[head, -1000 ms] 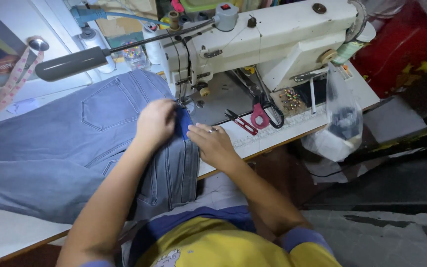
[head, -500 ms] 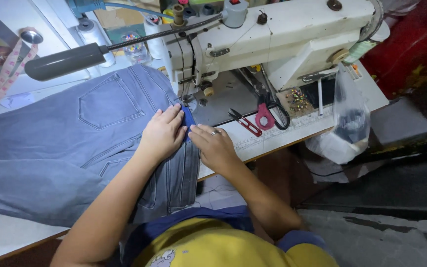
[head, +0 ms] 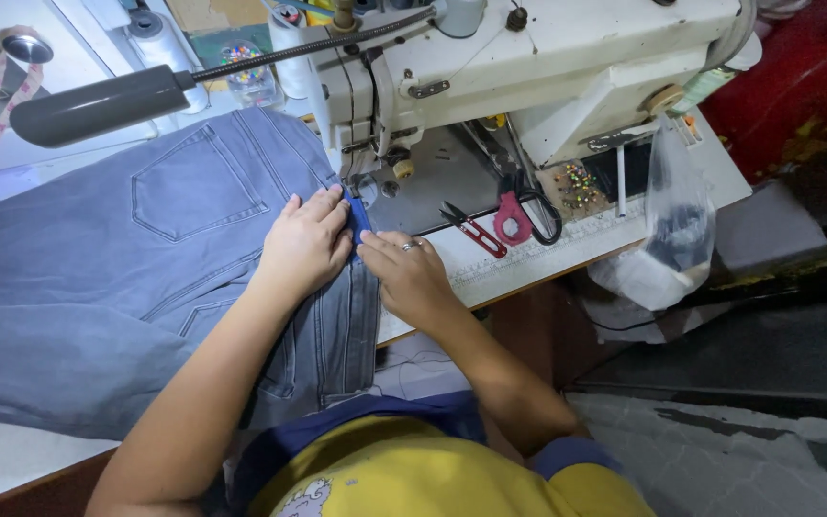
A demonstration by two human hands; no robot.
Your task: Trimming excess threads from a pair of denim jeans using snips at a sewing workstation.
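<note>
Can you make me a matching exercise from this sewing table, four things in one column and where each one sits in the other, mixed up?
Things:
1. jeans
2. scissors
3. plastic bag
4. lamp

Places:
A. hanging off the table's right edge
B. reaching out over the back pocket, upper left
C. spread under the left hand and right hand
D. lying on the table beside the sewing machine, right of the red thread snips

Pairs: 1-C, 2-D, 3-A, 4-B

Red-handled scissors (head: 514, 218) and thread snips (head: 471, 230) lie beside a hanging plastic bag (head: 677, 215)
</note>
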